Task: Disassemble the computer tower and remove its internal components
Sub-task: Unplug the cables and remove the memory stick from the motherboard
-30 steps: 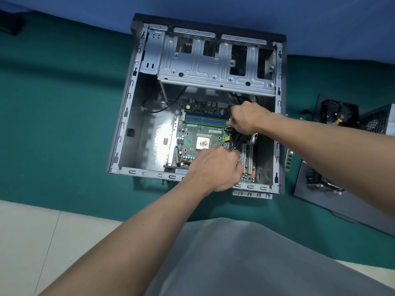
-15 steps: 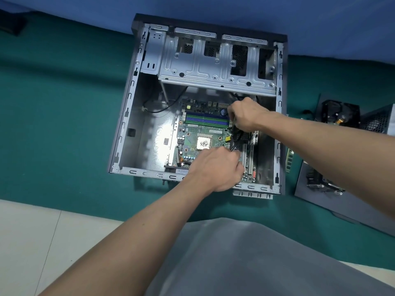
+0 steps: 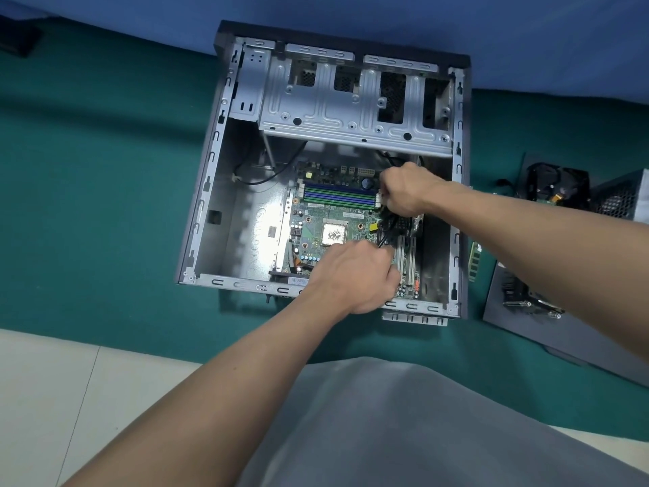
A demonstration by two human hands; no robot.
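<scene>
Gripping black cables [image 3: 384, 235] between them, the left hand [image 3: 354, 274] and right hand [image 3: 405, 191] curl over the circuit board [image 3: 316, 219].

Green mat [image 3: 105, 170]: teal covering, spread across the middle of the frame from the left edge to the right.
Blue cloth [image 3: 526, 36]: fills the top of the frame, meeting the mat's far edge.
Pale floor [image 3: 52, 398]: lower left, tile seams showing, bordering the mat's near edge.
Dark object [image 3: 19, 42]: upper left corner, on the mat; too dim to identify.
Grey fabric [image 3: 404, 434]: bottom centre and right, smooth.
</scene>
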